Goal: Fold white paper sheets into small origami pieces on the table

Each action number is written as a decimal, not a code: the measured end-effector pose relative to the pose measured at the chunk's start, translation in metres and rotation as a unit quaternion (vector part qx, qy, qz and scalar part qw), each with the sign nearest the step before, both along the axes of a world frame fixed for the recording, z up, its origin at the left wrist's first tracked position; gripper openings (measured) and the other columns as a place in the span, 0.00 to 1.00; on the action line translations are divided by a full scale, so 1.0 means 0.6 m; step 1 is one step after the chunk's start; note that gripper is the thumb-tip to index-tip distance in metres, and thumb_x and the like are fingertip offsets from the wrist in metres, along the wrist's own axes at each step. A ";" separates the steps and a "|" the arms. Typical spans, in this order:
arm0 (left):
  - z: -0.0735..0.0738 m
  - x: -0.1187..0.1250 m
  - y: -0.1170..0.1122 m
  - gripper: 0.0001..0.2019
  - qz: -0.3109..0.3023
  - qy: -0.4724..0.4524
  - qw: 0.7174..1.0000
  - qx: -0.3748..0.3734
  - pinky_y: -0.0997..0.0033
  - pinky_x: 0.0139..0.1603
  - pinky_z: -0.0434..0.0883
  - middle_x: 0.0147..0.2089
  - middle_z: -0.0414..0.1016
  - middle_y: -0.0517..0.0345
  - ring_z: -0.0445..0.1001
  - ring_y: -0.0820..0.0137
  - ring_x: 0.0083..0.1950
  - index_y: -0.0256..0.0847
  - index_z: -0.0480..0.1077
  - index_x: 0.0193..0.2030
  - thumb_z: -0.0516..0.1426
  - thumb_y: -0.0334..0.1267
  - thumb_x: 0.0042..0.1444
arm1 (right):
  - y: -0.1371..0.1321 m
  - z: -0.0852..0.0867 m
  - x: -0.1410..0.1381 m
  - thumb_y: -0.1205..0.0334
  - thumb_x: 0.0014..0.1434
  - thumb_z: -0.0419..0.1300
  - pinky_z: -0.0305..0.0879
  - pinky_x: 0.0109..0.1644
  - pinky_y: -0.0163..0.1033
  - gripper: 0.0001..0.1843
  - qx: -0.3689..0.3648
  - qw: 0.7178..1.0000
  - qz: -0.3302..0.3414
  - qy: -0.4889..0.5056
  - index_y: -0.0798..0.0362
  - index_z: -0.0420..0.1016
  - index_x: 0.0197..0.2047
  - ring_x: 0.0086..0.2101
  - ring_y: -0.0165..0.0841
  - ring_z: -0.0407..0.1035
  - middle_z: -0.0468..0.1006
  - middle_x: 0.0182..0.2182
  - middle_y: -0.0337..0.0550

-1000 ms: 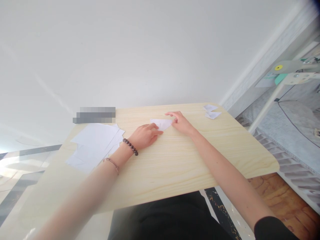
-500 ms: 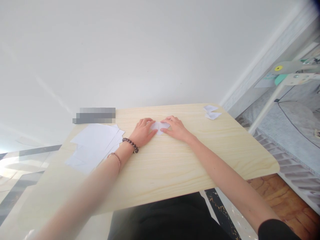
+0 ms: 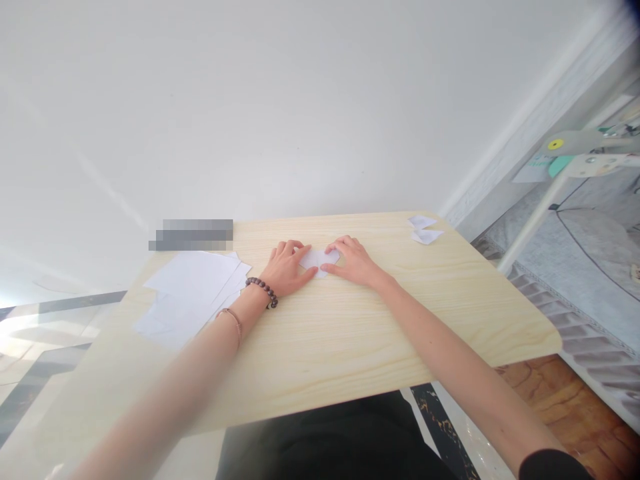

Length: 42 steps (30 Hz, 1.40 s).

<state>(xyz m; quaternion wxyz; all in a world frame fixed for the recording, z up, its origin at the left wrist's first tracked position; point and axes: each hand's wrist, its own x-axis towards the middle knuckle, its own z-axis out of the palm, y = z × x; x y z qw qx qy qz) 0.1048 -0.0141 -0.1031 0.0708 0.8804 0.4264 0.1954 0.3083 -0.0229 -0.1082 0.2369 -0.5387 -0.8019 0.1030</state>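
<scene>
A small white sheet of folded paper (image 3: 319, 259) lies on the light wooden table, between my two hands. At its left side my left hand (image 3: 287, 268) grips it, with the thumb on the near edge and a forefinger on the far edge. Pressing on the right side is my right hand (image 3: 353, 260), thumb near the middle of the lower edge and curled fingers at the upper right. The two thumbs almost meet at the paper's near edge. Parts of the paper are hidden under the fingers.
White paper sheets (image 3: 193, 287) lie loosely stacked at the left of the table (image 3: 320, 347). Two folded white paper pieces (image 3: 427, 236) sit at the far right corner. A blurred-out grey object (image 3: 195, 235) is at the back left, by the wall (image 3: 300, 100). A pale metal frame (image 3: 537, 217) stands beyond the right edge.
The thumbs have slid slightly toward each other along the paper's near edge. My right fingers have shifted a little on the paper. The whole view has moved slightly.
</scene>
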 end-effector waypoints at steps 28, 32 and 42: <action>0.005 -0.002 0.009 0.15 -0.056 -0.050 0.997 -0.033 0.64 0.46 0.63 0.42 0.67 0.53 0.64 0.66 0.44 0.40 0.64 0.48 0.48 0.41 0.55 | -0.007 0.011 -0.008 0.57 0.49 0.58 0.58 0.45 0.38 0.14 0.008 0.990 0.068 0.120 0.50 0.68 0.41 0.39 0.32 0.63 0.69 0.37 0.40; 0.007 -0.003 0.010 0.11 -0.058 -0.018 0.998 0.036 0.65 0.45 0.62 0.39 0.69 0.54 0.63 0.67 0.42 0.40 0.68 0.41 0.49 0.40 0.56 | -0.002 0.008 -0.003 0.59 0.53 0.55 0.58 0.44 0.37 0.11 0.032 0.991 0.086 0.100 0.50 0.72 0.39 0.39 0.31 0.63 0.69 0.36 0.41; 0.015 -0.002 0.004 0.11 -0.096 0.080 0.981 0.147 0.66 0.42 0.61 0.37 0.69 0.52 0.64 0.68 0.41 0.39 0.70 0.38 0.46 0.35 0.58 | 0.001 0.013 0.007 0.61 0.53 0.56 0.55 0.44 0.40 0.09 0.117 0.983 0.139 -0.013 0.47 0.76 0.36 0.36 0.32 0.61 0.71 0.33 0.42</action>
